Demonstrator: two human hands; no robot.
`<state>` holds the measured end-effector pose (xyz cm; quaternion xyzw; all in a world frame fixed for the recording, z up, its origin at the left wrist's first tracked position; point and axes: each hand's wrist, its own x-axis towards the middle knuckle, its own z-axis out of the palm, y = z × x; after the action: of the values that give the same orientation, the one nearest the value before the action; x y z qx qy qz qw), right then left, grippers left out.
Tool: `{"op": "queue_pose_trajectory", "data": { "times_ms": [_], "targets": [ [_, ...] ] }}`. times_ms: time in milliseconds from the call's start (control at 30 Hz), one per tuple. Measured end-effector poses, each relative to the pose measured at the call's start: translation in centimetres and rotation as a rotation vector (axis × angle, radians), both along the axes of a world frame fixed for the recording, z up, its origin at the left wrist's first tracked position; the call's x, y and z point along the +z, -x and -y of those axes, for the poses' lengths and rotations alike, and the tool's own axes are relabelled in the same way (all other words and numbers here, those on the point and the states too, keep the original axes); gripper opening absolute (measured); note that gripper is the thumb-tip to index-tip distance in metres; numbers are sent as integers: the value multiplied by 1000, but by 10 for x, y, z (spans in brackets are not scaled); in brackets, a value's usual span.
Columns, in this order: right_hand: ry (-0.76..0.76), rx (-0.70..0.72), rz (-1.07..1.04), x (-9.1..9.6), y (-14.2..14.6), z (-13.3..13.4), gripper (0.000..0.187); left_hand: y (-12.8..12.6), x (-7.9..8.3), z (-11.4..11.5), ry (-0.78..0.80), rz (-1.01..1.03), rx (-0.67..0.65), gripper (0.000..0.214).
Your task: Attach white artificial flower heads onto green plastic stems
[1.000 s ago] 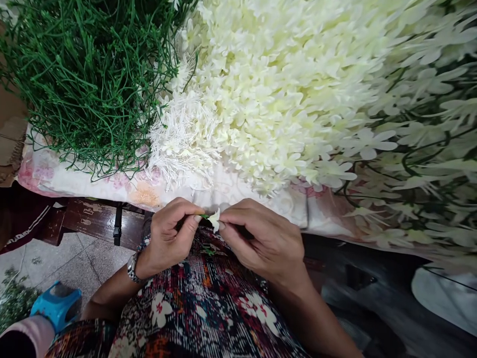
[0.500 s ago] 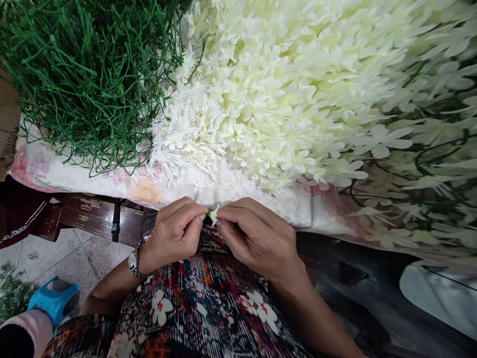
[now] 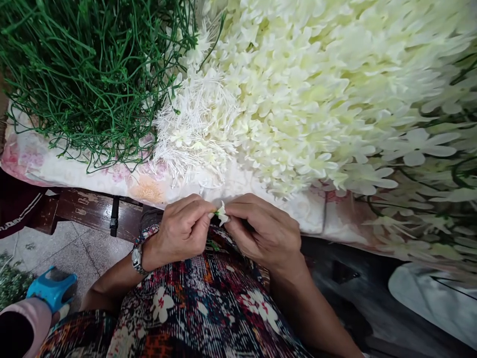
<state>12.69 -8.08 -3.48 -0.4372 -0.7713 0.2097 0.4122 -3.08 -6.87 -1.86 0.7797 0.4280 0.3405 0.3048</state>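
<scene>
Between my two hands, just in front of the table edge, is a small white artificial flower with a bit of green at its base. My left hand, with a watch on the wrist, pinches the green stem end between thumb and forefinger. On the other side, the thumb and forefinger of my right hand close on the white petals. Behind them on the table lie a heap of thin white stamens, a large pile of cream-white artificial petals and a mass of green plastic stems.
A floral cloth covers the table. White flowers on stems spread over the right side. A blue plastic stool stands on the floor at lower left, by a wooden bench. A white bag-like item is at lower right.
Both hands have shifted slightly right in the view with the flower still between them. The camera view has moved a little; the piles look the same.
</scene>
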Motion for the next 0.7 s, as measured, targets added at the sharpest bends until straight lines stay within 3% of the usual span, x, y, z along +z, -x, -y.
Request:
{"op": "queue_pose_trajectory", "data": {
  "times_ms": [700],
  "targets": [
    [-38,61,20,-8,-2,-2,26,1,1,-7,-24,-147,-75,16]
  ]
}}
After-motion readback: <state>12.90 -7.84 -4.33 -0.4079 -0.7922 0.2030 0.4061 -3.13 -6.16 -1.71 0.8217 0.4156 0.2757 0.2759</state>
